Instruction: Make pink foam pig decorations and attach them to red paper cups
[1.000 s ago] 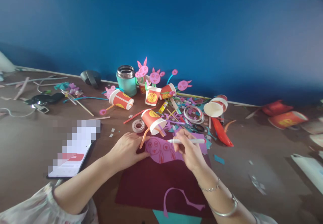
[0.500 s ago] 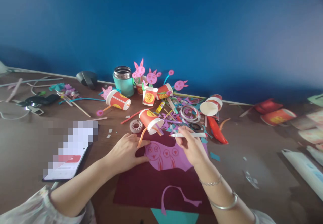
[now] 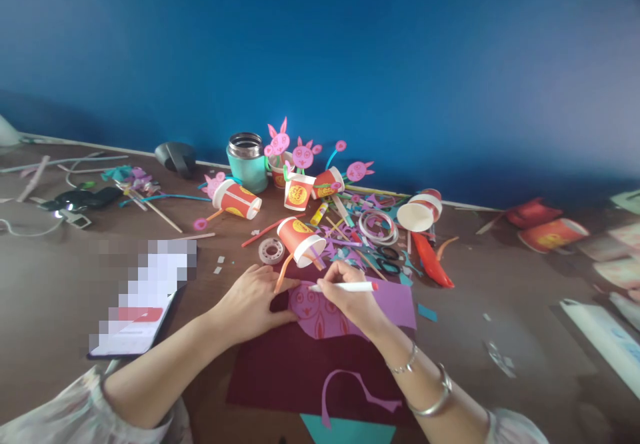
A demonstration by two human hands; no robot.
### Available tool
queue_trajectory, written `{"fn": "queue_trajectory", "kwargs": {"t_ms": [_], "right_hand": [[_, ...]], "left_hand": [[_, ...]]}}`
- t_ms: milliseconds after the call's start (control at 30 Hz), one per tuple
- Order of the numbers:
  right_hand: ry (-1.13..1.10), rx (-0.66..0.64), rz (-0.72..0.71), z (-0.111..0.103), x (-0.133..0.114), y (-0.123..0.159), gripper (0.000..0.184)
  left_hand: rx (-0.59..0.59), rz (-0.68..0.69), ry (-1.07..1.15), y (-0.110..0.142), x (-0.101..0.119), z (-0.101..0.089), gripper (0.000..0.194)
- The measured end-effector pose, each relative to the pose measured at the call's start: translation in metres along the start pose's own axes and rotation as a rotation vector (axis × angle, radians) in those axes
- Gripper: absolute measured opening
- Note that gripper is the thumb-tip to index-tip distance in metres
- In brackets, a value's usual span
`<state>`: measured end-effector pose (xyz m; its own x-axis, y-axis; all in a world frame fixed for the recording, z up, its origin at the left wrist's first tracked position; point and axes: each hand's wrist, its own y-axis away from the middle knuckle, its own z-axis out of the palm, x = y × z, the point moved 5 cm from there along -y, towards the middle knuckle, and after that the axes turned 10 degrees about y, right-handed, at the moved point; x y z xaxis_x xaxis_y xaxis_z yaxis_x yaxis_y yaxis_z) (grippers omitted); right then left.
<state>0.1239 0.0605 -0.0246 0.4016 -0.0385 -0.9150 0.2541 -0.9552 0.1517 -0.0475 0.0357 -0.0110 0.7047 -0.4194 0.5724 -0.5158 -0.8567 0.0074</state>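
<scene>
My left hand (image 3: 250,304) lies flat with fingers spread, pressing down the left edge of a purple paper (image 3: 395,304) with red faces drawn on it. My right hand (image 3: 350,297) is closed round a white marker (image 3: 345,287) whose tip touches the paper near its left end. The purple paper lies on a dark maroon sheet (image 3: 290,371). A curved purple offcut (image 3: 350,391) sits on the maroon sheet close to me. Bracelets show on my right wrist.
Beyond my hands lies a heap of red paper cups (image 3: 300,237), pink bunny cut-outs (image 3: 279,143), a teal jar (image 3: 247,161), tape rolls (image 3: 271,251), straws and scraps. A phone (image 3: 143,304) lies at left. More cups (image 3: 550,234) rest at right. A blue wall rises behind.
My right hand has moved left and down with the marker, bringing its tip onto the purple paper. My left hand has stayed on the paper.
</scene>
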Motion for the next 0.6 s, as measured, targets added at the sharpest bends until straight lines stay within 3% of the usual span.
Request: {"fn": "queue_trajectory", "kwargs": {"t_ms": [200, 600], "right_hand": [[0.102, 0.121, -0.027, -0.007, 0.005, 0.001, 0.026], [0.103, 0.054, -0.037, -0.002, 0.017, -0.003, 0.031]], "left_hand": [[-0.005, -0.008, 0.000, 0.000, -0.002, 0.001, 0.052], [-0.004, 0.003, -0.010, -0.001, -0.001, 0.002, 0.050]]}}
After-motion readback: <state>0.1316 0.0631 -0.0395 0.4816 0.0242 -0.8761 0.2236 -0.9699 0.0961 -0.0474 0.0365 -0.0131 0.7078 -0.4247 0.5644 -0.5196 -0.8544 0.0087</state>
